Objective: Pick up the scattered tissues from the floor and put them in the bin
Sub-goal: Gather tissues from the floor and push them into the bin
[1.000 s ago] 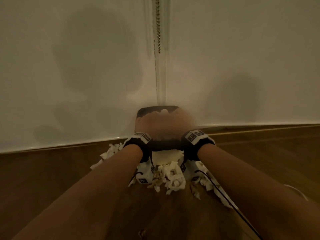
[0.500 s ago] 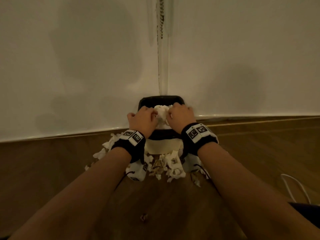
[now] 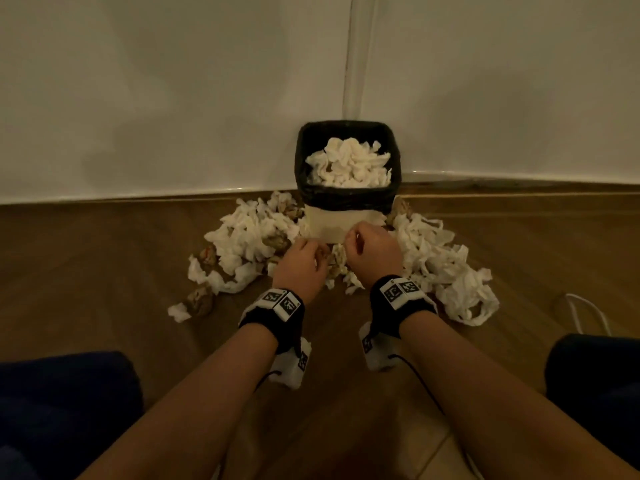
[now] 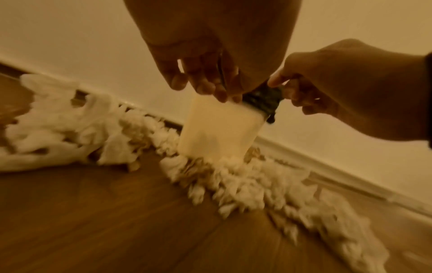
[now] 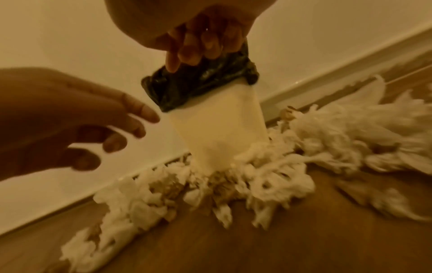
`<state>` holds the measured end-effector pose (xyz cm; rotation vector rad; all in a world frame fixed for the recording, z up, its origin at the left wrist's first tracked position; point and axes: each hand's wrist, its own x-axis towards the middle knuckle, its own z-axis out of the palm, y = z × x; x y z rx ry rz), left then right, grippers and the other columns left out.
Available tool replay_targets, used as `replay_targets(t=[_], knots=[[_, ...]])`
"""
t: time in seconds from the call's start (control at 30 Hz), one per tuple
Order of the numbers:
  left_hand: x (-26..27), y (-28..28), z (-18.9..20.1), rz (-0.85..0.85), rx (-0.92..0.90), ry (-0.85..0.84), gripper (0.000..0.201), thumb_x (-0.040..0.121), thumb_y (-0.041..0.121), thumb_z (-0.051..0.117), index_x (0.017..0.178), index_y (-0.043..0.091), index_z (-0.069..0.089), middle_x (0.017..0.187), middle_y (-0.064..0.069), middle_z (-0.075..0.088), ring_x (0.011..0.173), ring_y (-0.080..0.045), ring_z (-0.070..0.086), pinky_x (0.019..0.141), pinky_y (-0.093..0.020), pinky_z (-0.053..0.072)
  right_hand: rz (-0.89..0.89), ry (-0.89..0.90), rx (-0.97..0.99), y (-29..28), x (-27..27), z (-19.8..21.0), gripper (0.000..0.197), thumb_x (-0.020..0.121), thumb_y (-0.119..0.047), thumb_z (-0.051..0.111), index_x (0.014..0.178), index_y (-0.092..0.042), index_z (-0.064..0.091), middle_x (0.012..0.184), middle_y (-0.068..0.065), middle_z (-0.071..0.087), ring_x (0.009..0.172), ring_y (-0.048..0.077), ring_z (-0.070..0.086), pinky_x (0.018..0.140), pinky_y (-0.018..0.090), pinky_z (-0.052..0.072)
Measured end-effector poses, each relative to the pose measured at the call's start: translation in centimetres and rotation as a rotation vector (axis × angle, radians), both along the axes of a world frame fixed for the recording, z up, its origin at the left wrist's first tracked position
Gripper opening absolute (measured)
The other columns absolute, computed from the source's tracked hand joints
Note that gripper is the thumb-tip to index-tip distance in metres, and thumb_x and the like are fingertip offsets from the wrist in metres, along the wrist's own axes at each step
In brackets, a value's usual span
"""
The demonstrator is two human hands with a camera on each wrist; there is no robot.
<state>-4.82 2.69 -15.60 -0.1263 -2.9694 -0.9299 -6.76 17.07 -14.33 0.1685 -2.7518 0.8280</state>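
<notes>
A white bin (image 3: 341, 221) with a black liner (image 3: 348, 125) stands in the corner, heaped with crumpled white tissues (image 3: 348, 164). More tissues lie on the wooden floor in a left pile (image 3: 249, 237), a right pile (image 3: 436, 268) and a small clump (image 3: 337, 265) in front of the bin. Both hands hover low just before the bin (image 4: 219, 129) (image 5: 217, 133), over that clump. My left hand (image 3: 311, 252) (image 4: 205, 86) hangs with relaxed fingers, holding nothing. My right hand (image 3: 356, 242) (image 5: 198, 49) has loosely curled fingers and is also empty.
White walls meet behind the bin, with a pale pipe (image 3: 355, 57) running up the corner. A white cable (image 3: 588, 313) lies on the floor at the right. My dark-clad knees (image 3: 62, 403) (image 3: 595, 375) flank the arms.
Both hands were over the bin mouth holding tissue; that tissue now lies in the bin. The hands have come down and back to the floor in front of it.
</notes>
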Motion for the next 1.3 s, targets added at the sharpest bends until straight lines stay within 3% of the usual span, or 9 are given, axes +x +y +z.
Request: replay_targets(t=[0.23,0.37,0.53,0.67,0.77,0.87,1.07,1.17,1.3], knots=[[4.7,-1.3,-6.4,-0.162,-0.285,-0.657,0.043,0.085,0.043,0.06,0.12,0.025,0.045,0.131,-0.006,0.034,0.119,-0.029,0.042,0.096,-0.039,0.044,-0.064,-0.299,0.124,3.4,1.8,-4.4,0.021,0.094,-0.028,0.045,0.088,-0.011,0.056,0.079,0.009,0.06,0.07,0.025,0.054,0.057,0.029,0.035],[6.0,-1.5,-8.1,-0.227,-0.339,-0.818,0.052,0.078,0.043,0.069,0.121,0.028,0.044,0.145,-0.011,0.018,0.13,-0.037,0.029,0.103,-0.046,0.04,-0.086,-0.39,0.151,4.4,2.4,-5.7,0.017,0.094,-0.027,0.046,0.086,-0.014,0.053,0.077,0.008,0.059,0.068,0.026,0.055,0.056,0.03,0.039],[6.5,-1.5,-8.5,-0.317,-0.425,-0.85,0.059,0.085,0.028,0.066,0.136,0.024,0.037,0.152,-0.016,0.007,0.131,-0.04,0.033,0.104,-0.043,0.041,-0.125,-0.429,0.164,4.1,2.5,-6.7,0.022,0.094,-0.028,0.044,0.089,-0.01,0.056,0.078,0.009,0.058,0.074,0.026,0.055,0.059,0.029,0.038],[6.3,-1.5,-8.5,-0.335,-0.378,-0.856,0.029,0.091,0.013,0.056,0.12,0.008,0.056,0.134,-0.017,0.044,0.116,-0.032,0.052,0.1,-0.036,0.044,-0.101,-0.425,0.151,3.6,2.3,-7.6,0.019,0.093,-0.026,0.045,0.079,-0.014,0.049,0.073,0.004,0.049,0.075,0.026,0.052,0.059,0.029,0.034],[5.6,-1.2,-8.3,-0.297,-0.355,-0.876,0.029,0.094,0.012,0.051,0.121,0.004,0.057,0.128,-0.016,0.054,0.116,-0.03,0.054,0.099,-0.037,0.045,-0.06,-0.456,0.196,3.3,2.2,-8.3,0.019,0.092,-0.024,0.046,0.094,-0.009,0.058,0.091,0.009,0.056,0.097,0.028,0.051,0.071,0.033,0.04],[4.6,-0.9,-8.2,-0.226,-0.277,-0.763,0.028,0.094,0.016,0.049,0.12,0.008,0.058,0.125,-0.015,0.057,0.113,-0.03,0.055,0.097,-0.037,0.046,-0.013,-0.438,0.282,2.8,2.4,-9.2,0.026,0.09,-0.022,0.047,0.11,-0.01,0.059,0.114,0.012,0.053,0.112,0.029,0.043,0.088,0.037,0.039],[1.7,0.2,-7.7,-0.115,-0.147,-0.713,0.026,0.097,0.012,0.04,0.117,0.01,0.057,0.133,-0.012,0.038,0.116,-0.028,0.048,0.096,-0.034,0.038,0.072,-0.498,0.417,2.0,2.0,-10.4,0.04,0.087,-0.025,0.05,0.126,-0.017,0.05,0.137,0.009,0.038,0.122,0.036,0.033,0.101,0.04,0.035],[1.1,0.2,-7.9,-0.057,-0.11,-0.742,0.029,0.097,0.008,0.037,0.112,0.008,0.062,0.131,-0.014,0.045,0.121,-0.028,0.045,0.098,-0.033,0.037,0.103,-0.568,0.437,1.9,1.6,-11.0,0.047,0.087,-0.025,0.051,0.133,-0.024,0.043,0.146,0.006,0.029,0.128,0.04,0.027,0.103,0.044,0.036],[1.1,-0.2,-8.0,0.076,-0.034,-0.817,0.032,0.097,0.003,0.035,0.113,0.004,0.062,0.128,-0.016,0.054,0.116,-0.031,0.053,0.098,-0.036,0.042,0.152,-0.755,0.441,2.2,1.4,-11.8,0.057,0.088,-0.032,0.054,0.14,-0.034,0.031,0.152,0.0,0.018,0.137,0.04,0.017,0.107,0.05,0.035]])
